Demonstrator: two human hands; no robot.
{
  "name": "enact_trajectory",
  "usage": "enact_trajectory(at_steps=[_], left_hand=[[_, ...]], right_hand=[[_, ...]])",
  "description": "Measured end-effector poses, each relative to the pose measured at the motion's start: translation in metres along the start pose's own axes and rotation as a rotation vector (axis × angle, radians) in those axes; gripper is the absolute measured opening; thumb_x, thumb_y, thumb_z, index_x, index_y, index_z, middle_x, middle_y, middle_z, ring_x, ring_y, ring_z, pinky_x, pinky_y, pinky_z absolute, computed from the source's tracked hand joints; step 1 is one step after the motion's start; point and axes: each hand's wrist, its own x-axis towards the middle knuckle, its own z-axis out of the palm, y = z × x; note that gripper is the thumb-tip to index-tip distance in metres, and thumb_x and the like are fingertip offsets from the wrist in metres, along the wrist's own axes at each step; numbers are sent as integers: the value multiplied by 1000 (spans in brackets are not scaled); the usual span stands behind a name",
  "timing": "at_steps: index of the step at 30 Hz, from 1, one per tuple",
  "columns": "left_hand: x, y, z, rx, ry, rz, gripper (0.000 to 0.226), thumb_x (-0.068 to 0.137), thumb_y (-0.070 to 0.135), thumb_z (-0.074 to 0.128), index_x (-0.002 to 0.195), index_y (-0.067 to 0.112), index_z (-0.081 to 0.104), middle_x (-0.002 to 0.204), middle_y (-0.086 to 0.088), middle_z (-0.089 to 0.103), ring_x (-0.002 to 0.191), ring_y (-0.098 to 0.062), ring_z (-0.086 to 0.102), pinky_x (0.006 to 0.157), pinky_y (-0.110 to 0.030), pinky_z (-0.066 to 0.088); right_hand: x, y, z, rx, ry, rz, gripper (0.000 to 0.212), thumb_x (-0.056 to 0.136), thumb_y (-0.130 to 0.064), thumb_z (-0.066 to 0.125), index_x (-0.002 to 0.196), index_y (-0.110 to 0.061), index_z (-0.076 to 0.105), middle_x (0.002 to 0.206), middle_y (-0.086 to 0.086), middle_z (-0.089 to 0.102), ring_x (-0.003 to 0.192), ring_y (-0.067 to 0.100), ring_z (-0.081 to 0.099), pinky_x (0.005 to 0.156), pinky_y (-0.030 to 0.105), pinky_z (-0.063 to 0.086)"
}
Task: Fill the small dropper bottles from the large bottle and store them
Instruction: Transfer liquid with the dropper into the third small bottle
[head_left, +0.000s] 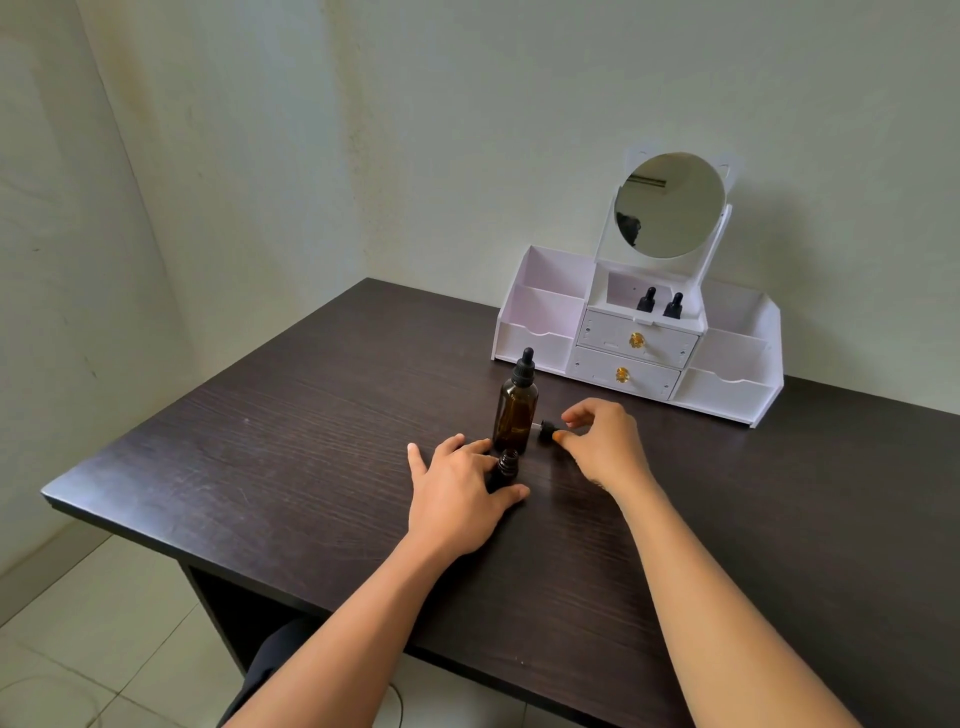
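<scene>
Dark wood-grain table (260, 441), pale stained walls (234, 156), tiled floor (78, 623).

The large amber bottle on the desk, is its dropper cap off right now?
No, the large amber bottle stands upright with its black dropper cap still on; the open one is the small bottle by the left hand.

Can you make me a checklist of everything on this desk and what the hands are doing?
Surface: dark wood-grain desk, a few light scuffs.
Job's things: large amber bottle upright, dropper cap on; small bottle open; its dropper cap off; two capped small bottles in the white organizer.
Clutter: nothing seen.
Grippers: left hand steadies the small bottle; right hand pinches the dropper cap.
Cables: thin cable on the floor.
Surroundings: round mirror, pale walls, tiled floor.
</scene>
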Motion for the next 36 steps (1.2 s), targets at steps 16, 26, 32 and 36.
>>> enact_trajectory(at_steps=[16, 26, 32, 36], left_hand=[[0, 1, 0, 8, -11, 4, 48, 88, 62, 57, 126, 33, 64, 153, 13, 40, 148, -15, 17, 116, -61, -9], [1, 0, 1, 0, -4, 3, 48, 88, 62, 57, 126, 33, 64, 153, 13, 40, 148, -15, 17, 116, -62, -10], [1, 0, 2, -3, -3, -4, 48, 88, 62, 57, 126, 34, 64, 152, 14, 40, 148, -15, 17, 115, -61, -11], [0, 1, 1, -4, -7, -3, 47, 88, 62, 57, 126, 35, 63, 153, 14, 40, 148, -15, 17, 116, -61, -10]], right_hand=[[7, -73, -31, 73, 79, -392, 14, 94, -21, 66, 105, -16, 72, 94, -4, 67, 71, -1, 54, 64, 9, 38], [7, -75, -29, 38, 103, -431, 14, 93, -24, 67, 104, -16, 71, 95, -4, 66, 73, 0, 54, 63, 6, 36], [9, -73, -30, 38, 100, -425, 20, 92, -23, 68, 110, -15, 70, 96, -1, 65, 71, -1, 52, 64, 8, 37], [9, -74, -29, 3, 103, -434, 14, 94, -20, 65, 105, -14, 71, 95, -6, 63, 72, -4, 51, 64, 5, 35]])
